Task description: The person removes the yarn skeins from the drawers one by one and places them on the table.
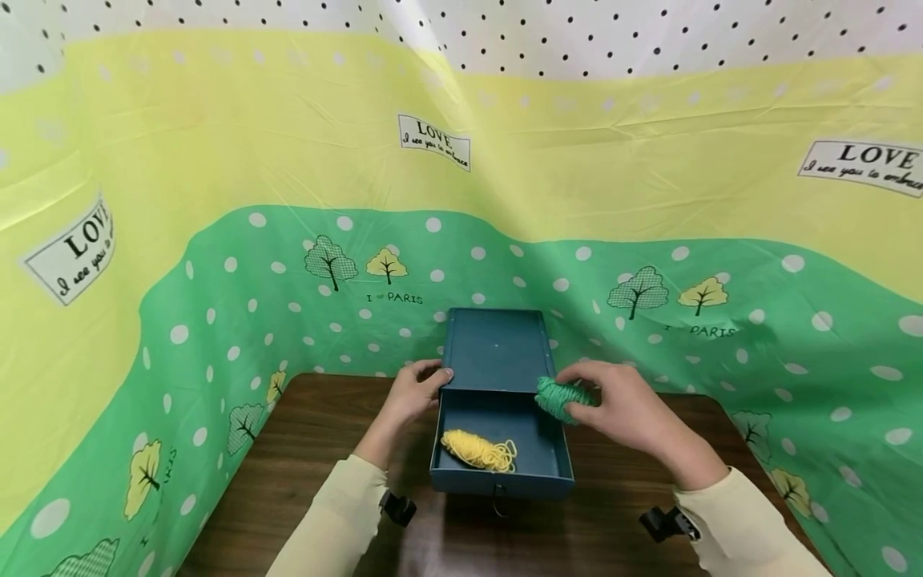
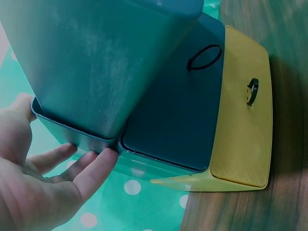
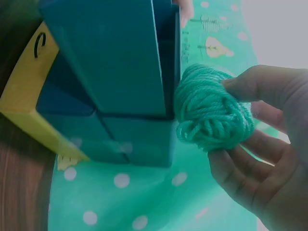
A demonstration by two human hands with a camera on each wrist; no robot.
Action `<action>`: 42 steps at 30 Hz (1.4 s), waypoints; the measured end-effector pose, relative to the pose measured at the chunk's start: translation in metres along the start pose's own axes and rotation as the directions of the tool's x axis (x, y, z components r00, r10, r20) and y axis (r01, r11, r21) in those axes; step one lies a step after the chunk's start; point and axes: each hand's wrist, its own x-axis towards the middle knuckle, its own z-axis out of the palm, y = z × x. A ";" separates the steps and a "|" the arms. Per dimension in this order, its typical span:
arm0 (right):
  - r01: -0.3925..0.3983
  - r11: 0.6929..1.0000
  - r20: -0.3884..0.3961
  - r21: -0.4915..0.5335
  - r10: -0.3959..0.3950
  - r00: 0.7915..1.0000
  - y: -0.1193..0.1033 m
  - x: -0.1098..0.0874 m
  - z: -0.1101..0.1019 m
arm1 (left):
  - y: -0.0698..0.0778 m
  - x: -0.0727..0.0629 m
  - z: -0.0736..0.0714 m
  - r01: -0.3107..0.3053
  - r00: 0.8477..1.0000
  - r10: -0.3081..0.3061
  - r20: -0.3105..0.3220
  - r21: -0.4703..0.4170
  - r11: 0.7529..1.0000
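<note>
A small drawer cabinet with a blue top stands at the table's far side. Its upper blue drawer is pulled out toward me. Inside lies a yellow yarn bundle, toward the left. Green yarn, wound in a bundle, is held between the thumb and fingers of my right hand, over the drawer's right rim. My left hand touches the cabinet's left front corner. Its thumb lies at the top edge, while extended fingers rest on the side, as the left wrist view shows.
Below the pulled-out drawer are a second blue drawer and a yellow one, each with a black loop handle. The brown wooden table carries the cabinet. A patterned curtain hangs close behind and around it.
</note>
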 end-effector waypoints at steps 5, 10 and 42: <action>-0.023 1.000 -0.018 0.009 0.023 1.000 0.015 -0.002 -0.005 | 0.000 0.001 0.000 -0.001 1.000 0.001 -0.004 -0.006 1.000; -0.068 0.997 -0.027 0.025 0.069 0.997 0.033 -0.005 -0.008 | 0.000 0.001 0.001 0.006 1.000 -0.006 -0.008 -0.007 1.000; -0.244 0.969 0.049 0.049 0.241 0.969 0.136 -0.019 0.085 | 0.000 -0.002 0.005 -0.005 1.000 0.005 -0.026 0.015 1.000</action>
